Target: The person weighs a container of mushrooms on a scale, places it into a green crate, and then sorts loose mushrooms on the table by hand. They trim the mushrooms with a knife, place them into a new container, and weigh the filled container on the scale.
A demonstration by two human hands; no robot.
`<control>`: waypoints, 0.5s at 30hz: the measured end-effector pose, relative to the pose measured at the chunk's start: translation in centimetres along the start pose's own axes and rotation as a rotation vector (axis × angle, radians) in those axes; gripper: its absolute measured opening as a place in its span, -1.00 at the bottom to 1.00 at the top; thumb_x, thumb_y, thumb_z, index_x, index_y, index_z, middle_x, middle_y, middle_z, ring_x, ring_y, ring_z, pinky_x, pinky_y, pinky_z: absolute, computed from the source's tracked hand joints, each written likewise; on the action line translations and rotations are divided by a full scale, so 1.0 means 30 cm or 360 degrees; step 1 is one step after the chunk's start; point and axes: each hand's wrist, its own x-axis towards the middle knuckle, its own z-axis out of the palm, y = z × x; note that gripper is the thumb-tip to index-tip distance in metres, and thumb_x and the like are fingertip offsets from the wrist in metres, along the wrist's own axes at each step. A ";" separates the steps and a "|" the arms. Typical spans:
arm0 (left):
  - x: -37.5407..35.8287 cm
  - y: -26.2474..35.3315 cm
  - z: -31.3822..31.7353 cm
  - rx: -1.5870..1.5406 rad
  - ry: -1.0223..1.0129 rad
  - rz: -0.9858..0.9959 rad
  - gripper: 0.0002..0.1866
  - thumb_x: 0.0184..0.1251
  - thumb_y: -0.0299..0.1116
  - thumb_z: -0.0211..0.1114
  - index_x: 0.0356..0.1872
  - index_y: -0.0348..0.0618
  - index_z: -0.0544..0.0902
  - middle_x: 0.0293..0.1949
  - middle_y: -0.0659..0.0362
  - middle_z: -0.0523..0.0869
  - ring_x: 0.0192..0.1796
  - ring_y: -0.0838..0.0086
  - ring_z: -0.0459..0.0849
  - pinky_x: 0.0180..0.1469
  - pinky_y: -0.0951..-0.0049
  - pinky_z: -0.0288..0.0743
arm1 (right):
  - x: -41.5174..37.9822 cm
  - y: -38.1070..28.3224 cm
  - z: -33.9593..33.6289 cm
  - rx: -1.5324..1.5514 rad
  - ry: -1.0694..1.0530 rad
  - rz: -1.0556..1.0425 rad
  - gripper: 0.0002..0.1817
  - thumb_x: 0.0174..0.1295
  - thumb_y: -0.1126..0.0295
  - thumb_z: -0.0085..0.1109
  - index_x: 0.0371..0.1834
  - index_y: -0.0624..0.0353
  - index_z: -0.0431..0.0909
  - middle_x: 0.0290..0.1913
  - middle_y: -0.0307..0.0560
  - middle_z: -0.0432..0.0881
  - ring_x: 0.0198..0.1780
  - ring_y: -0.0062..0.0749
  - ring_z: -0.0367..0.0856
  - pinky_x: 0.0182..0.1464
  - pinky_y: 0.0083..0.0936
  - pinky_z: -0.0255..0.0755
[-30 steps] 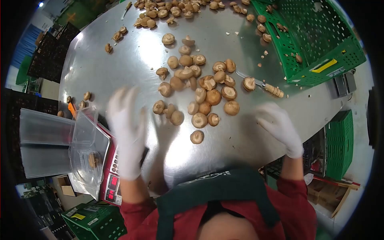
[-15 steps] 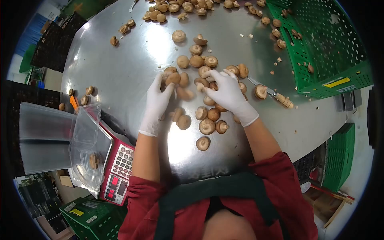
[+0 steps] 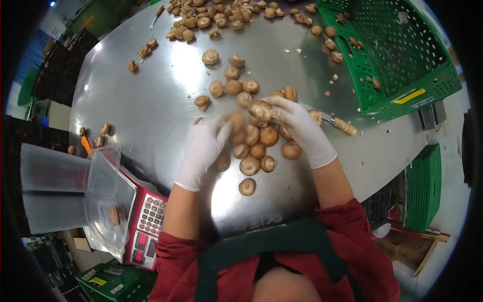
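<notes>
The right hand (image 3: 304,128), in a white glove, has its grip pinched on a brown mushroom (image 3: 260,111), held just above the middle of the metal counter (image 3: 166,110). The left hand (image 3: 201,148), gloved the same way, is beside it with thumb and fingers curved toward a blurred mushroom (image 3: 236,122); whether its grip is closed on that one, I cannot tell. Below and between the hands lies a loose cluster of mushrooms (image 3: 268,136), many touching, with one (image 3: 247,186) apart at the near end. More are strewn beyond the hands, and a big heap (image 3: 204,22) sits at the far side of the counter. Just right of the right hand is a knife with a wooden handle (image 3: 344,126), its blade partly hidden. A green crate (image 3: 427,93) stands at the far right with a few mushrooms in it. On the left, a red scale (image 3: 146,221) bears an open clear plastic box (image 3: 100,226) with one mushroom (image 3: 115,215) inside
</notes>
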 end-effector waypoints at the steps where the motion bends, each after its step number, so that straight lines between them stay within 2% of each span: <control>1: 0.018 -0.009 -0.001 0.0063 0.0038 -0.0017 -0.71 0.40 -0.24 0.24 0.05 -0.10 0.68 -0.31 -0.02 0.74 -0.16 0.01 0.68 0.08 0.12 0.50 | -0.015 -0.003 -0.012 0.0147 -0.0026 0.0028 -0.58 0.46 0.34 0.08 0.30 0.33 0.44 0.17 0.01 0.60 0.17 -0.38 0.61 0.20 -0.49 0.49; 3: 0.073 -0.038 -0.001 0.0190 0.0117 -0.0057 -0.73 0.35 -0.32 0.27 0.02 -0.10 0.69 -0.25 -0.01 0.74 -0.15 0.02 0.67 0.05 0.12 0.51 | -0.056 -0.017 -0.029 0.0440 -0.0084 0.0087 -0.60 0.48 0.33 0.05 0.28 0.32 0.47 0.21 0.04 0.59 0.21 -0.28 0.60 0.23 -0.40 0.49; 6: 0.179 -0.045 -0.007 0.0336 0.0249 0.0064 -0.74 0.26 -0.41 0.30 -0.03 -0.12 0.70 -0.15 0.02 0.72 -0.08 0.04 0.66 0.02 0.12 0.51 | -0.094 0.011 -0.090 0.0902 -0.0076 0.0172 -0.58 0.49 0.27 0.04 0.28 0.31 0.47 0.26 0.09 0.56 0.25 -0.13 0.59 0.23 -0.26 0.50; 7: 0.220 -0.079 0.018 0.0283 0.0234 0.0128 -0.68 0.22 -0.45 0.31 0.02 -0.10 0.68 -0.07 0.05 0.71 0.01 0.06 0.64 0.08 0.13 0.51 | -0.098 0.044 -0.111 0.1057 -0.0160 0.0159 -0.57 0.49 0.25 0.03 0.28 0.30 0.48 0.28 0.09 0.55 0.25 -0.12 0.59 0.22 -0.25 0.50; 9: 0.280 -0.101 0.074 0.0292 0.0181 0.0189 -0.65 0.21 -0.46 0.31 0.06 -0.09 0.65 -0.06 0.06 0.70 0.05 0.07 0.62 0.15 0.14 0.50 | -0.092 0.106 -0.142 0.1362 -0.0336 0.0114 -0.56 0.50 0.21 0.02 0.29 0.29 0.48 0.30 0.11 0.54 0.25 -0.10 0.58 0.21 -0.22 0.50; 12: 0.331 -0.107 0.129 0.0363 -0.0001 0.0228 -0.58 0.16 -0.51 0.33 0.10 -0.06 0.62 0.02 0.08 0.66 0.12 0.11 0.60 0.25 0.16 0.46 | -0.108 0.110 -0.153 0.1383 -0.0358 0.0090 -0.56 0.49 0.21 0.04 0.29 0.27 0.47 0.26 0.05 0.57 0.24 -0.09 0.59 0.19 -0.24 0.50; 15: 0.348 -0.126 0.148 0.0459 0.0015 0.0275 -0.56 0.13 -0.51 0.38 0.09 -0.04 0.61 0.06 0.10 0.63 0.12 0.12 0.60 0.22 0.16 0.47 | -0.155 0.056 -0.141 0.0971 0.0054 0.0105 -0.60 0.45 0.28 0.11 0.25 0.27 0.50 0.20 0.02 0.62 0.22 -0.18 0.60 0.20 -0.32 0.49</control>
